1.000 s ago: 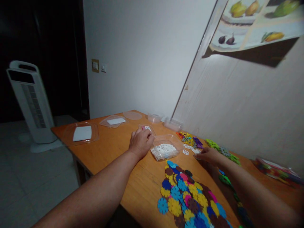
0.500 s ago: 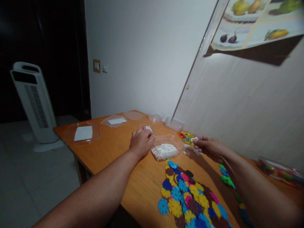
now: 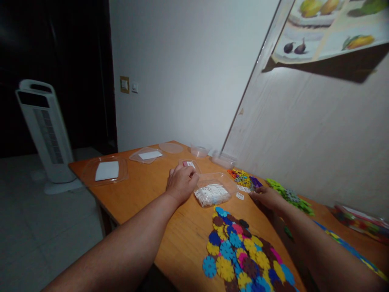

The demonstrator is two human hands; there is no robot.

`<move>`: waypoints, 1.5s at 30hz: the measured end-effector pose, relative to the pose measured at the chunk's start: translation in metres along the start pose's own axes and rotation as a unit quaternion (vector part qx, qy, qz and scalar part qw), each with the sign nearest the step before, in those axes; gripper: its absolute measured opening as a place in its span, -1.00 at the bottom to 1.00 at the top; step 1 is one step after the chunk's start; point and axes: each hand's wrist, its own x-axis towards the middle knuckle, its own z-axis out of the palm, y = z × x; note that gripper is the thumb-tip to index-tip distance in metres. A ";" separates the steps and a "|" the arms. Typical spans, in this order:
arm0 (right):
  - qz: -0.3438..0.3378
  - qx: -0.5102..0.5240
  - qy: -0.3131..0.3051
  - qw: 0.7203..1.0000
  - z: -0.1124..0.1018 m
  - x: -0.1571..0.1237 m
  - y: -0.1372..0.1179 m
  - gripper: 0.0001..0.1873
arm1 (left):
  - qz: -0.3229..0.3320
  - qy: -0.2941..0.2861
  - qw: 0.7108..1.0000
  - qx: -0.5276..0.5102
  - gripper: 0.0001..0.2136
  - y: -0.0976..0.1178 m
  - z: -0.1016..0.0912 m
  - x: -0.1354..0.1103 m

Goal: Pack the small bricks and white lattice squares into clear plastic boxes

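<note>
My left hand [image 3: 182, 183] rests on the table with curled fingers, against the near-left edge of a clear plastic container [image 3: 223, 177]. What those fingers grip, if anything, is hidden. A bag of white strips [image 3: 213, 194] lies at the container's front. Beyond my left hand is a small clear lid or tray with a red-and-white printed card [image 3: 189, 164]. My right hand [image 3: 269, 198] is low over the table, its fingertips closed at the edge of a small white card, mostly covered. Beside them lie more printed white cards [image 3: 240, 196].
Blue, yellow, brown and pink notched discs [image 3: 240, 255] cover the near table. Orange, yellow and purple pieces [image 3: 243, 178] and green ones [image 3: 288, 195] lie along the wall. Clear lids [image 3: 105, 170] and tubs [image 3: 199, 151] stand farther back. A bagged colourful packet [image 3: 361, 219] is at right.
My right hand has lowered from holding a white card in the air to the cards on the table, uncovering the green pieces behind. My left hand has stayed in place.
</note>
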 end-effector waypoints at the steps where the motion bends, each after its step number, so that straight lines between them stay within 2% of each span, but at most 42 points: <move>1: -0.005 -0.002 -0.009 1.000 0.000 0.000 0.001 -0.71 | -0.001 -0.002 1.000 0.000 -0.81 0.000 0.000 0.000; 7: 0.001 0.027 -0.046 0.999 0.003 -0.005 -0.001 -0.85 | -0.007 -0.005 1.000 0.006 -0.81 0.001 -0.001 0.001; 11: 0.011 0.020 -0.050 0.998 0.000 -0.013 -0.001 -0.90 | -0.008 -0.003 1.000 0.012 -0.80 0.001 -0.001 0.001; 16: 0.016 -0.036 -0.057 0.998 -0.019 -0.019 -0.007 -0.87 | -0.014 -0.007 1.000 0.016 -0.79 0.000 0.000 0.001; 20: -0.017 -0.058 -0.002 0.998 -0.038 -0.021 -0.022 -0.86 | -0.011 -0.005 1.000 0.019 -0.79 0.001 0.000 0.001; 21: -0.023 -0.020 0.012 0.999 -0.041 -0.023 -0.028 -0.86 | -0.013 -0.005 1.000 0.020 -0.79 0.002 -0.001 0.001; 23: -0.038 0.136 0.015 0.990 -0.048 -0.027 -0.042 -0.86 | -0.020 -0.006 1.000 0.020 -0.79 0.003 -0.002 0.001; 25: -0.061 0.316 0.001 0.947 -0.052 -0.032 -0.054 -0.77 | -0.022 -0.008 1.000 0.020 -0.79 0.003 -0.002 0.000; 26: -0.071 0.376 -0.007 0.924 -0.053 -0.034 -0.058 -0.71 | -0.021 -0.008 1.000 0.019 -0.79 0.003 -0.002 0.000; 27: -0.076 0.402 -0.016 0.912 -0.053 -0.035 -0.061 -0.67 | -0.019 -0.007 1.000 0.019 -0.79 0.002 -0.002 0.000; 28: -0.074 0.391 -0.026 0.917 -0.051 -0.035 -0.061 -0.66 | -0.018 -0.005 1.000 0.019 -0.79 0.001 -0.002 0.000; 29: -0.065 0.351 -0.038 0.933 -0.048 -0.034 -0.058 -0.69 | -0.017 -0.004 1.000 0.019 -0.79 0.001 -0.001 0.000; 31: -0.038 0.214 -0.067 0.974 -0.038 -0.030 -0.048 -0.74 | -0.016 -0.004 1.000 0.018 -0.78 0.000 0.000 0.001; 33: -0.016 0.075 -0.075 0.994 -0.026 -0.027 -0.035 -0.73 | -0.013 -0.006 1.000 0.014 -0.78 0.000 0.000 0.001; 35: -0.010 -0.013 -0.058 0.998 -0.015 -0.024 -0.024 -0.71 | -0.010 -0.008 1.000 0.013 -0.77 0.001 -0.001 0.001; 38: -0.004 -0.042 -0.051 0.998 -0.007 -0.021 -0.016 -0.73 | -0.009 -0.007 1.000 0.017 -0.77 0.002 -0.001 0.000; 42: -0.003 -0.057 -0.075 0.996 -0.013 -0.018 -0.016 -0.80 | -0.016 -0.004 1.000 0.019 -0.78 0.001 0.000 0.000; 45: -0.017 -0.098 -0.052 0.994 -0.022 -0.018 -0.019 -0.78 | -0.014 -0.007 1.000 0.014 -0.78 0.001 0.000 0.000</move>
